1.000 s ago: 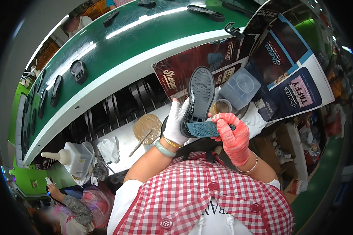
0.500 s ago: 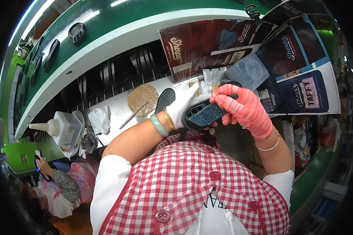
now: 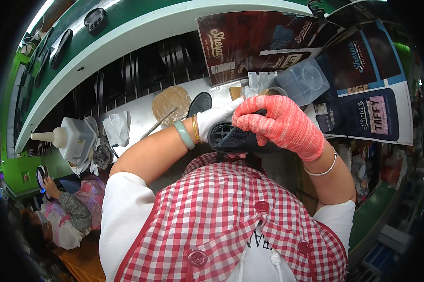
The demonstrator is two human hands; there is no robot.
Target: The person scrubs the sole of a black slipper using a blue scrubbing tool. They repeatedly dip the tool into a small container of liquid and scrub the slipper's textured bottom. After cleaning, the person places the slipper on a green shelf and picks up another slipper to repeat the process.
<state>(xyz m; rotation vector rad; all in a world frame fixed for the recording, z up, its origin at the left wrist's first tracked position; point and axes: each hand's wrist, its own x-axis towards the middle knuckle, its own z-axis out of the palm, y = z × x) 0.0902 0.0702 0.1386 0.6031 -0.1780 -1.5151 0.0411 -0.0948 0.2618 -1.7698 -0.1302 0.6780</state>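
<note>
The left hand (image 3: 219,120) in a white glove and the right hand (image 3: 280,124) in a red glove both grip a black shoe sole (image 3: 235,140) near her chest, and it could slip if the grip loosens.

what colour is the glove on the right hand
Mottled red-pink knit; the right hand shows it clearly in the head view, gripping the black shoe sole.

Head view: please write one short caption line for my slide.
Left hand in a white glove and right hand in a red glove hold a black shoe sole above a cluttered workbench.
</note>
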